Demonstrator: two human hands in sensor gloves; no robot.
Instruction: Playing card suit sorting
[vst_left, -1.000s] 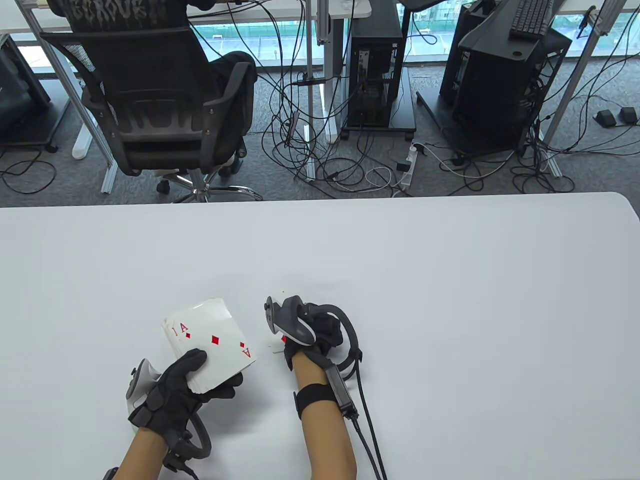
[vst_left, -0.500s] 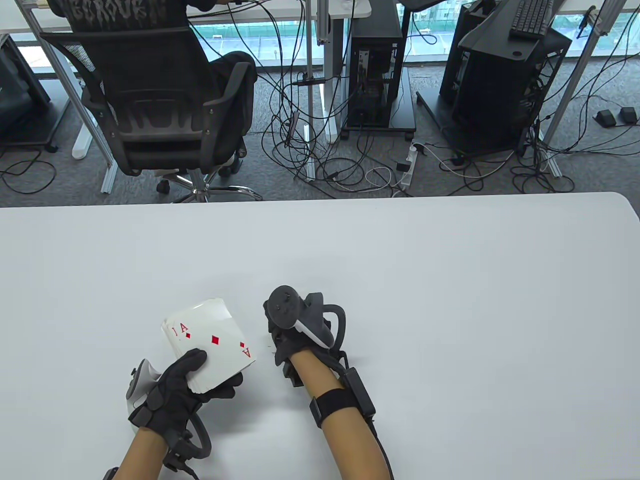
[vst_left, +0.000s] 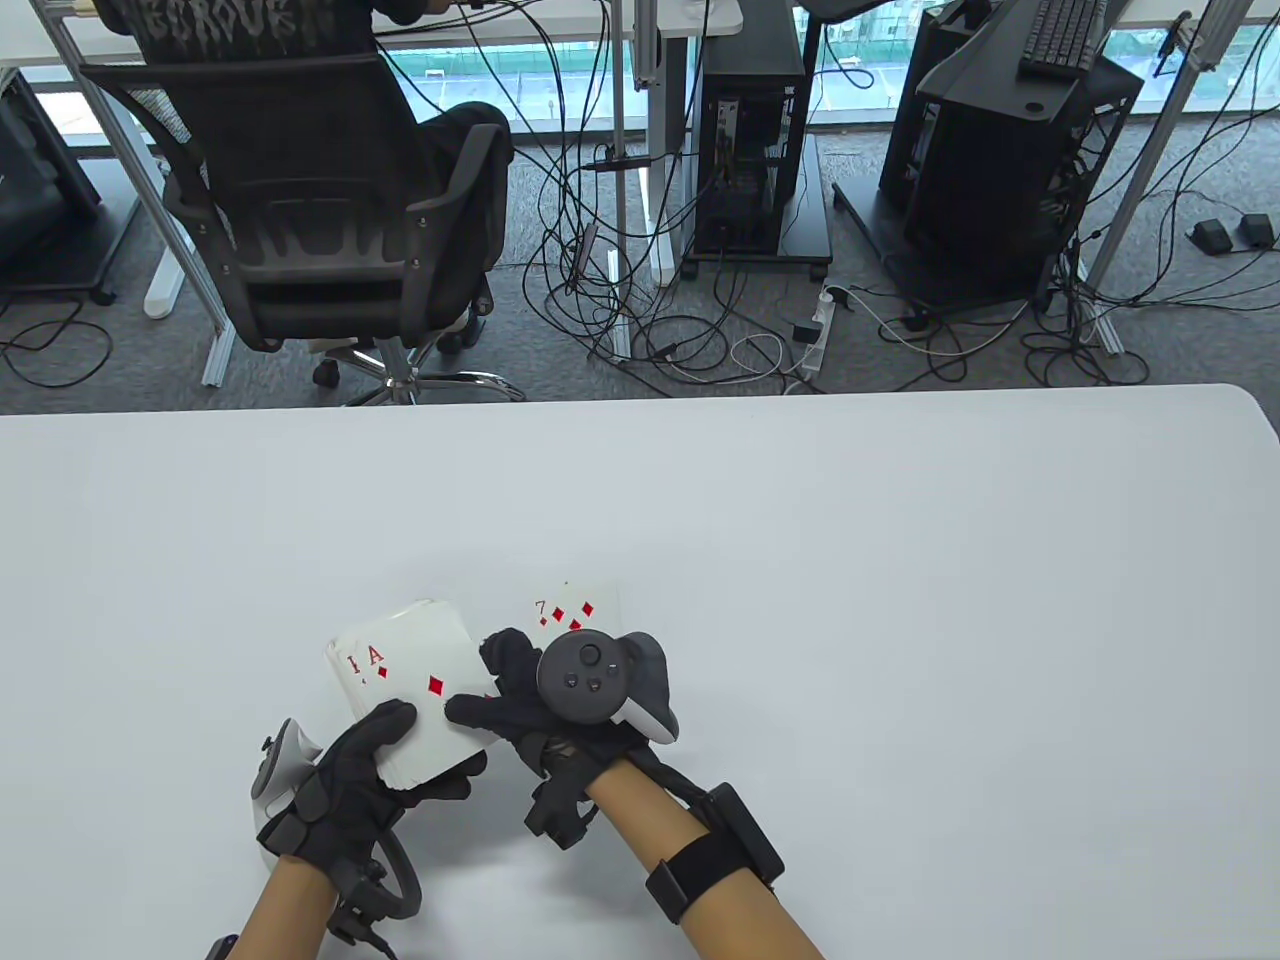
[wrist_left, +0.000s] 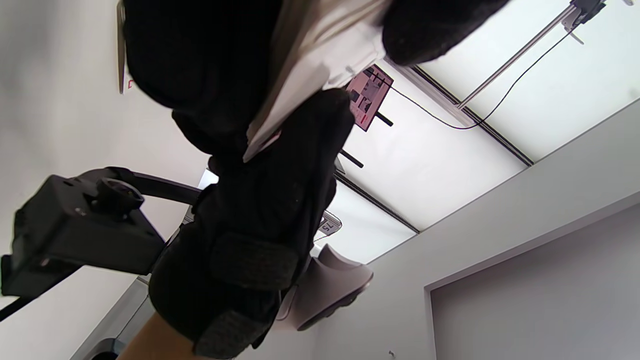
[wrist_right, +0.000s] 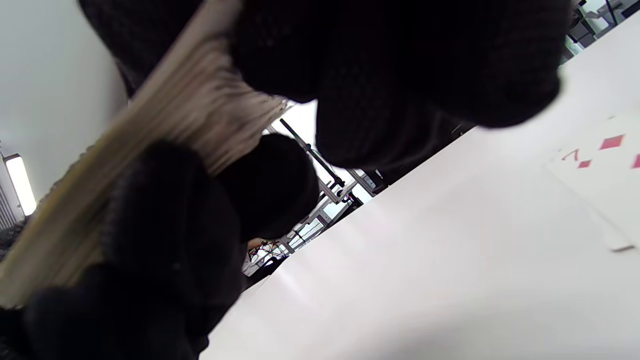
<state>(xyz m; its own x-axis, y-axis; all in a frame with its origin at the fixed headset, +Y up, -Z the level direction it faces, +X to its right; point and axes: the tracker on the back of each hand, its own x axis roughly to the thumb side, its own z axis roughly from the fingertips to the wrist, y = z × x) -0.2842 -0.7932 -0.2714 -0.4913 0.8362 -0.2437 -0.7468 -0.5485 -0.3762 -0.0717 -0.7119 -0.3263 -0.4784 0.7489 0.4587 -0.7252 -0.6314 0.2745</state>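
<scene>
Gripping the deck of cards (vst_left: 415, 690) from below, the left hand (vst_left: 350, 790) is seen with its thumb laid over the near edge of the top card and its fingers curled round the underside, so the pack is held face up just above the table (vst_left: 900, 560). An ace of diamonds (vst_left: 425, 680) lies on top, with the corner of another card showing at its left edge. The right hand (vst_left: 530, 705) is reached across to the deck's right side, its thumb and a fingertip set on the ace's corner; whether the card is truly pinched or only touched cannot be told from above, though in the right wrist view dark fingers are seen closed against the stack's edge.

Single cards are judged to be light, thin, springy and slick, so one is likely to slide off easily and a second may be dragged along with it. A hold at a free corner or along the short edge, thumb above and finger beneath, is judged safest; too hard a squeeze would bend the card. The deck itself is stiffer and heavier, but can fan or spill if the left hand's grip is loosened.

Just beyond the right hand, a seven of diamonds (vst_left: 575, 612) lies face up on the table, partly hidden by the tracker. Wide bare tabletop is left ahead and to both sides for further piles, and the far edge is well apart from the hands. The near edge is close under the wrists, so cards are better laid forward.
</scene>
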